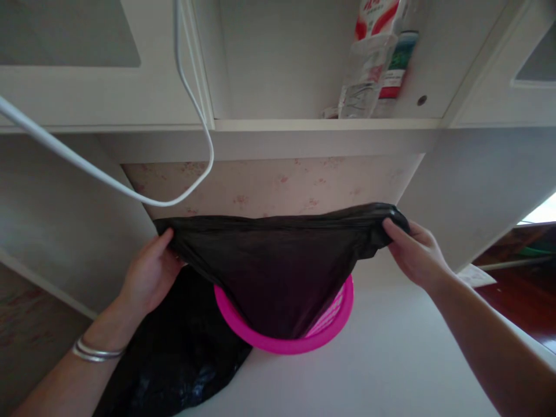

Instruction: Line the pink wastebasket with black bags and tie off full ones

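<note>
A black plastic bag [269,260] is stretched taut and wide between my two hands, its folded edge running nearly level. My left hand [152,269] pinches one end of that edge, thumb on top. At the opposite end my right hand [412,249] grips the bag between thumb and fingers. The lower part of the bag hangs down over a pink plastic basket [284,346] with a lattice wall, covering most of its opening. Beside the basket, under my left forearm, lies a second dark mass of black plastic [186,353]; whether it joins the held bag is hidden.
A white cable [169,202] loops down at the upper left, in front of the cabinet. Clear bottles [360,87] stand on the open shelf [325,124] above. White panels [482,179] flank the recess, with flowered wallpaper [278,185] behind. The basket stands on a white surface [369,370].
</note>
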Motion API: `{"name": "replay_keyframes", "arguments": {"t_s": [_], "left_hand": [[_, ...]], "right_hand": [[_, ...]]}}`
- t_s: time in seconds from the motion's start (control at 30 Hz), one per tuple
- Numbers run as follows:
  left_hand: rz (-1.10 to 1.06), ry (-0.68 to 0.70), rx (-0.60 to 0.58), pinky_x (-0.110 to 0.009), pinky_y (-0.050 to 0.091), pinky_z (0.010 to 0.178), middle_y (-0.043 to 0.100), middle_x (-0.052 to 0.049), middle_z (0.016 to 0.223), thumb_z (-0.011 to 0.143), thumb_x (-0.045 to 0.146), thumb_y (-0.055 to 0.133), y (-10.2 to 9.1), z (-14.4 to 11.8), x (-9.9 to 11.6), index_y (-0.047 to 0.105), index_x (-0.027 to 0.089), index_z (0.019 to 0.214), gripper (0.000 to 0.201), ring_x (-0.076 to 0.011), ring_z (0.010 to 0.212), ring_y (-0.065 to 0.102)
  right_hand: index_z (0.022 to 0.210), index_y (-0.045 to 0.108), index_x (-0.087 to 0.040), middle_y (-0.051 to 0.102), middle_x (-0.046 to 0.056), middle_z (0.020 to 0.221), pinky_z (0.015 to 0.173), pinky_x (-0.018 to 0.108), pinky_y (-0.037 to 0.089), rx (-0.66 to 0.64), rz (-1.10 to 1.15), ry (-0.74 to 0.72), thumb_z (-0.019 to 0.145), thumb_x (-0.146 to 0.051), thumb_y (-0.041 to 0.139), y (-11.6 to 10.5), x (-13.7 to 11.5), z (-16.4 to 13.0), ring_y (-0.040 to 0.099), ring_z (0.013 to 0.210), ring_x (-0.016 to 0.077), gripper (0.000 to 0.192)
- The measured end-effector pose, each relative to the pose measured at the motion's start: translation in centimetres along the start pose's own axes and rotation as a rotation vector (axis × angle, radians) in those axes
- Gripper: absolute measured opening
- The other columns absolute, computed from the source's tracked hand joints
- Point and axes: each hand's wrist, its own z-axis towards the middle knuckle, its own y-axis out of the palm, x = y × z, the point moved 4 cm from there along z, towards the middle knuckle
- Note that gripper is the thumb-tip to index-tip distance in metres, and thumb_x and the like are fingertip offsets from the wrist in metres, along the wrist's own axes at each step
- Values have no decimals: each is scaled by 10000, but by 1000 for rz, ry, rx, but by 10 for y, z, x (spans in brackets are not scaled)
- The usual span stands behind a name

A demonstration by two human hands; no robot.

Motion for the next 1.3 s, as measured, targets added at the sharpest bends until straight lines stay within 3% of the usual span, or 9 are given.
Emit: {"name": "replay_keyframes", "arguments": {"t_s": [0.17, 0.3, 0.4, 0.6, 0.73, 0.83, 0.9, 1.1, 1.3], "left_hand": [[180, 32, -224, -421, 533, 1067, 761, -72, 1262, 663, 514, 909, -12, -6, -11, 716, 236, 1218, 651, -323, 1253, 642], [580, 129, -402, -537, 434, 1157, 752, -110, 1282, 673, 464, 908, -2, -7, -20, 721, 213, 1222, 632, -380, 1283, 628], [793, 253, -379, -560, 386, 1187, 781, -100, 1210, 796, 558, 772, 25, -6, -17, 760, 223, 1131, 474, -380, 1283, 635], [952, 448, -502, -516, 414, 1176, 789, -78, 1193, 966, 554, 548, 105, -27, -12, 756, 236, 1140, 418, -330, 1282, 645], [925, 473, -624, -459, 541, 1023, 807, -84, 1110, 991, 493, 531, 140, -42, -13, 760, 208, 1042, 369, -315, 1101, 732], [905, 525, -601, -432, 569, 920, 812, -88, 1004, 986, 476, 547, 146, -50, -9, 748, 195, 946, 348, -303, 969, 749], [908, 558, -567, -420, 565, 903, 802, -79, 969, 984, 480, 560, 140, -58, -6, 733, 200, 921, 334, -289, 940, 740], [1053, 763, -333, -442, 506, 1011, 726, -105, 1180, 966, 390, 618, 102, -80, -15, 665, 207, 1170, 278, -296, 1137, 674], [842, 563, -176, -353, 523, 806, 716, -41, 959, 1006, 408, 566, 81, -78, -34, 659, 222, 1057, 214, -212, 863, 686]], "right_hand": [[1443, 555, -378, 563, 66, 1529, 1153, 480, 462, -370, 107, 52, 730, -591, 842, 2, 16, -11, 508, 1427, 317, 798], [1460, 554, -278, 555, 139, 1530, 1203, 573, 386, -497, -34, 103, 661, -616, 877, 18, 25, -14, 487, 1442, 372, 926], [1379, 639, -236, 649, 145, 1424, 1158, 559, 454, -570, -136, 45, 708, -620, 845, 47, 9, -7, 596, 1333, 359, 800], [1273, 730, -284, 762, 31, 1239, 1118, 400, 521, -1037, -355, -149, 693, -564, 873, 134, -42, -14, 693, 1194, 266, 660], [1216, 743, -272, 769, 8, 1222, 1078, 360, 539, -979, -448, -256, 695, -564, 875, 181, -51, -22, 709, 1130, 238, 612], [1095, 773, -224, 795, 42, 1127, 1023, 337, 546, -925, -616, -361, 830, -380, 796, 202, -45, -24, 722, 1079, 233, 309], [965, 784, -181, 807, 84, 1017, 904, 321, 573, -891, -722, -371, 868, -228, 702, 205, -40, -21, 745, 962, 241, 136], [880, 769, -145, 807, 129, 950, 785, 289, 568, -846, -772, -382, 836, -95, 593, 191, -46, -8, 755, 864, 249, 188], [935, 770, -145, 798, 121, 1049, 941, 361, 574, -763, -756, -454, 825, -36, 537, 190, -68, 6, 738, 1004, 275, 280]]}}
